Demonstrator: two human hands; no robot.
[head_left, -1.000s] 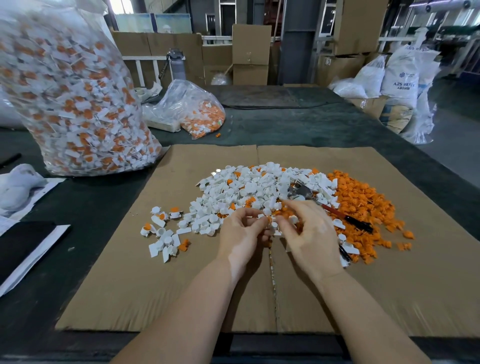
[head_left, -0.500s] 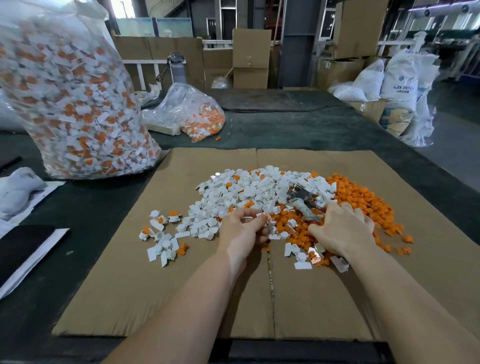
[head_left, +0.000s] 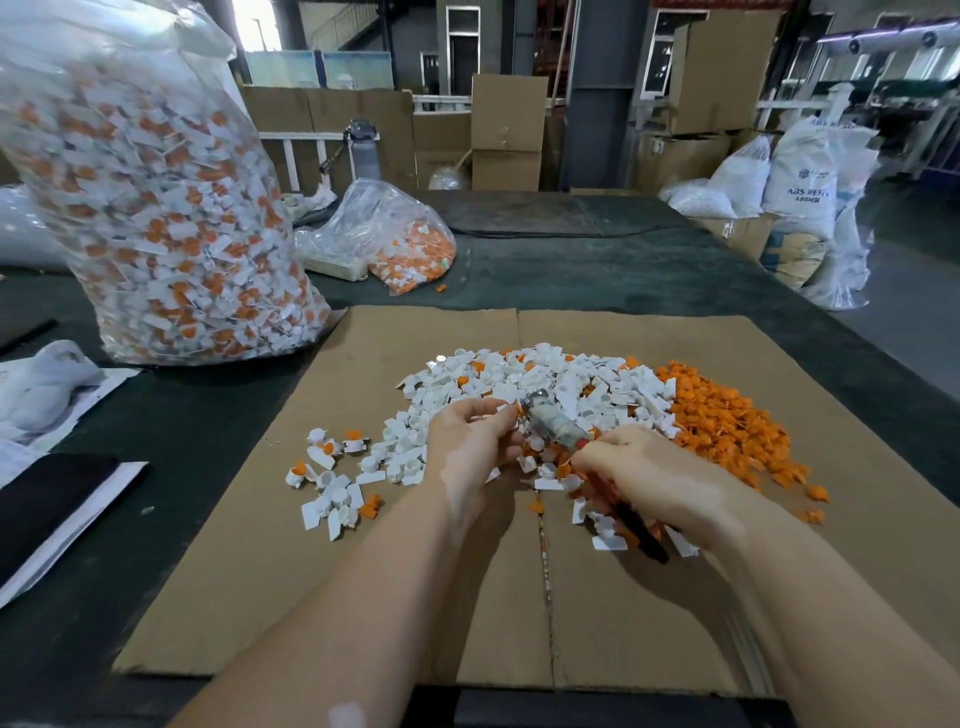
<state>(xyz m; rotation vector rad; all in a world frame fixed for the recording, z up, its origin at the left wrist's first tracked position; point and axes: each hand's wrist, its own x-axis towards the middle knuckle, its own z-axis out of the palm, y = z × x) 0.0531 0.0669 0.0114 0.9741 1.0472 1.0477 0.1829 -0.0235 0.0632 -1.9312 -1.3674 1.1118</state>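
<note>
At far left we see a tall clear bag (head_left: 171, 218) stuffed with white and orange parts. Beside it lies a smaller bag (head_left: 395, 234), with a water bottle (head_left: 365, 150) behind, stacked cardboard boxes (head_left: 508, 130), and white sacks (head_left: 802, 182) at right.

Bare cardboard (head_left: 363, 597) lies near; big bag (head_left: 156, 218) blocks far left.

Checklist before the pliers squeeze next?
1. Right hand grip on pliers handles: ok, fingers wrapped round.
2. Left hand actually pinching something at the tool head: cannot tell, fingers hide it.
3. Tool head open: cannot tell, blurred.
4. White pile kept apart from orange pile: not ok, orange bits lie among the white.
5. Cardboard flat under both piles: ok.
</note>
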